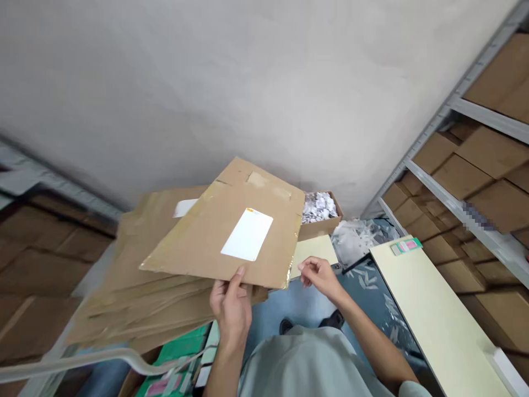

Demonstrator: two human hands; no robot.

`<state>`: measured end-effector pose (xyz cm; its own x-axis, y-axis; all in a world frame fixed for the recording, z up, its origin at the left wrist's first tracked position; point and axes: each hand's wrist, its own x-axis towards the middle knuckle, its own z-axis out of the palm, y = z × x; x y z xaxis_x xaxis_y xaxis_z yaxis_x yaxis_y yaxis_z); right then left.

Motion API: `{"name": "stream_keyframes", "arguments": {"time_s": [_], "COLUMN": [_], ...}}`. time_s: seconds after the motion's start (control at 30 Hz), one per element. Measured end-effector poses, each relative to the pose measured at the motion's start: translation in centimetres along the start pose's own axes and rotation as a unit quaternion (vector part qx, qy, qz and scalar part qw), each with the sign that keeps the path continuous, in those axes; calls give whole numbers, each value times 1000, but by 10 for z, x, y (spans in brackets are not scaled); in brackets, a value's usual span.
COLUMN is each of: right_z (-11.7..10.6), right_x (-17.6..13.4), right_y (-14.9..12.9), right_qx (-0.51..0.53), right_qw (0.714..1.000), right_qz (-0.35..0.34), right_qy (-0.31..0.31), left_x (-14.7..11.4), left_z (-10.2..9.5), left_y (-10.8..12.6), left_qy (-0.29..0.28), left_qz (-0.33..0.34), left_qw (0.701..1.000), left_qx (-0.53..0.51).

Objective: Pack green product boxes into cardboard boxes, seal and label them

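The left hand (232, 303) has its grip on the near edge of the cardboard (209, 237), thumb on top, likely to steady it partly over the stack (136, 292), while the right hand (320, 277) curls near its corner, whether pinching anything I cannot tell

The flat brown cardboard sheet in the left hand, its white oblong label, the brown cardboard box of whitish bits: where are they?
Flat brown cardboard sheet (209, 234): head view, bare left area.
White oblong label (247, 234): head view, its middle.
Brown cardboard box (320, 227): head view, its front wall.
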<state>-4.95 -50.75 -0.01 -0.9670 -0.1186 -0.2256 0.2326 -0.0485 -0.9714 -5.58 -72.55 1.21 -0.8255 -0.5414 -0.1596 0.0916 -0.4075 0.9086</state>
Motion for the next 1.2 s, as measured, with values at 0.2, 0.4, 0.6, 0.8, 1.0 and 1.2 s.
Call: {"name": "stream_keyframes", "arguments": {"time_s": [0.2, 0.4, 0.6, 0.8, 1.0, 1.2], "right_z": [-155, -304, -386, -423, -443, -451], "right_x": [-56, -174, -284, -358, -375, -357], "right_y": [-8, 28, 80, 123, 163, 195], "right_qx": [10, 2, 57, 83, 75, 52], "right_qw": [943, 820, 764, 715, 685, 629], "right_qz": [-76, -48, -15, 4, 58, 104], "right_qy": [323, 570, 642, 694, 722, 769], "left_x": [-43, -111, -191, -246, -252, -256], "left_z": [103, 201, 289, 358, 404, 437], "left_y": [-37, -92, -156, -242, -324, -392], "left_qy": [-169, -322, -490, -626, -684, -743], "left_qz": [-97, -208, -246, -85, 98, 78], "left_qw": [979, 912, 808, 717, 615, 554], "left_qx": [53, 148, 217, 296, 379, 368]}}
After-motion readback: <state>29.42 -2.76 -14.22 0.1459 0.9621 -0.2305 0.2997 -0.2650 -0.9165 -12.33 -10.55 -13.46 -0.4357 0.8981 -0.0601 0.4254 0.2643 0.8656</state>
